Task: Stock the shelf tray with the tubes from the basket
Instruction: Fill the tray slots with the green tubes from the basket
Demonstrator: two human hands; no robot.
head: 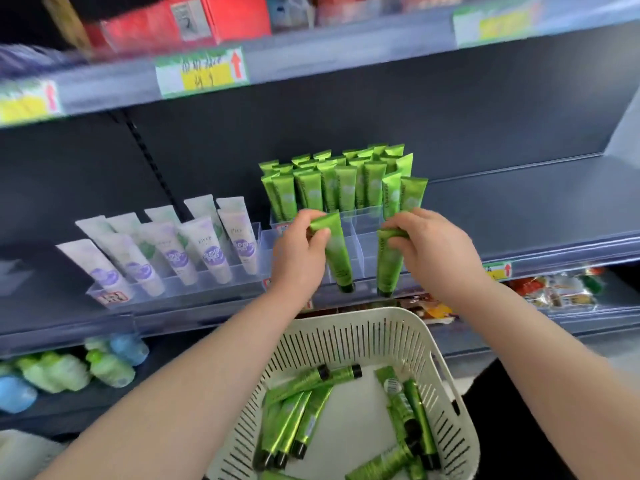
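Note:
A clear shelf tray (360, 237) on the middle shelf holds several upright green tubes (332, 181) in its back rows. My left hand (298, 247) pinches the top of one green tube (337, 252), cap down, at the tray's front. My right hand (433, 244) pinches the top of a second green tube (388, 265), also cap down, beside it. Below my arms a white slotted basket (349, 334) holds several green tubes (301, 410) with black caps lying loose.
A clear tray of white and purple tubes (180, 247) stands left of the green ones. An upper shelf edge (311, 53) carries price labels. The lower shelf holds green and blue bottles (69, 368) at left and packaged goods (557, 289) at right.

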